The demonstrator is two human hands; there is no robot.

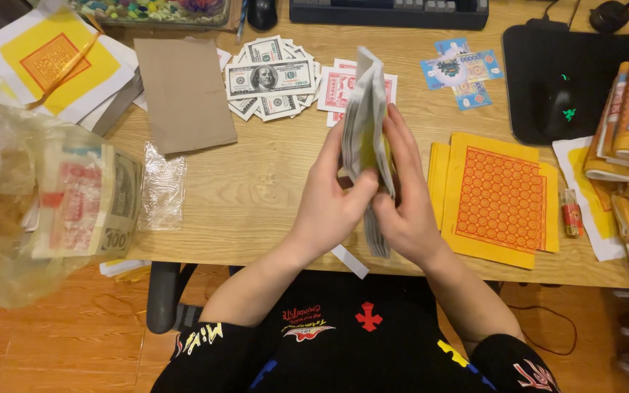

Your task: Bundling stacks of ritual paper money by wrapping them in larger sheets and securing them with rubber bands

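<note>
1. Paper is what fills the head view: a thick stack of printed notes stands on edge at the middle of the frame, clamped between both hands, above the tabletop.
2. Left hand closes on the stack from its nine o'clock side, thumb laid across the near face; this seems to steady the sheets so they stay upright.
3. Right hand closes on it from three o'clock, fingers flat along the far face and reaching up toward twelve, apparently so single sheets can be fanned or thumbed.
4. At eleven o'clock from the hands lies a fanned pile of green-grey banknote sheets, and just beside it, at twelve, some pink printed sheets, both spread flat, perhaps as sorted kinds.
5. At three o'clock rests a yellow paper pile with an orange grid, near the right hand.
6. At nine o'clock, a clear plastic bag of bundled notes overhangs the tabletop edge.
7. A brown cardboard piece lies at ten o'clock, and a black mouse pad at two, well apart from the hands.
</note>
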